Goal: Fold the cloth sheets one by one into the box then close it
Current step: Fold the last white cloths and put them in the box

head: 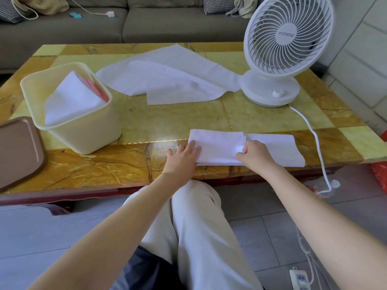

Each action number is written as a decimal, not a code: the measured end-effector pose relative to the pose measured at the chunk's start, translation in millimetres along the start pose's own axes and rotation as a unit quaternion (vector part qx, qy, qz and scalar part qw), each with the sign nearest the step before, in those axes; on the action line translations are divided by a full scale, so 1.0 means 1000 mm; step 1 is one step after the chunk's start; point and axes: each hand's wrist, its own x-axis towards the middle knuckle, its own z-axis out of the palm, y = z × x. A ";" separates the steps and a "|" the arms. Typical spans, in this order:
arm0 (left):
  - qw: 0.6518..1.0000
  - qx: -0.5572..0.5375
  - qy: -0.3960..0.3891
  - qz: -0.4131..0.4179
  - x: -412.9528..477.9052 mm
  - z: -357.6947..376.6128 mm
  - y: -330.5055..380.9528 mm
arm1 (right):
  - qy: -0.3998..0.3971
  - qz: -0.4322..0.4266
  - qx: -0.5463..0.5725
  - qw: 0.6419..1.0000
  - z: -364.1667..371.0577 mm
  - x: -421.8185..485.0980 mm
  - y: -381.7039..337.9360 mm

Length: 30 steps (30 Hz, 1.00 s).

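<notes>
A low table (pixel 146 122) with a yellow-green and amber marble-patterned top stands before a grey sofa (pixel 167 24). At far left lies a flat brown, round-cornered lid (pixel 18 151). Beside it, an open cream plastic box (pixel 83 139) holds a folded white cloth (pixel 69 99). Behind, loose white cloth sheets (pixel 167 76) lie crumpled. At the near edge, a long white cloth strip (pixel 219 147) lies partly folded, doubled at its left end. The left hand (pixel 182 158) presses that end with straight fingers. The right hand (pixel 255 153) pinches the fold's edge. A white round desk fan (pixel 287 38) stands at right.
</notes>
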 end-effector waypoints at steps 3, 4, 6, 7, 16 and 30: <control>1.000 -0.016 -0.011 0.013 0.000 -0.003 -0.001 | 0.035 -0.001 -0.004 0.999 0.003 0.002 0.004; 0.999 -0.021 -0.016 0.018 -0.001 -0.004 -0.002 | 0.043 0.001 -0.015 0.999 0.005 0.002 0.005; 0.998 -0.036 -0.040 0.024 -0.001 -0.007 -0.004 | 0.053 0.001 -0.042 0.998 0.008 0.003 0.006; 0.996 -0.060 -0.055 0.025 -0.001 -0.009 -0.005 | 0.056 -0.002 -0.050 0.997 0.009 0.003 0.007; 0.773 -0.566 -0.023 -0.285 0.034 -0.021 0.012 | 0.073 -0.027 -0.171 0.982 0.020 -0.005 0.002; 0.829 -0.483 0.063 -0.275 0.013 -0.088 -0.065 | -0.078 -0.165 0.075 0.980 0.043 -0.014 -0.096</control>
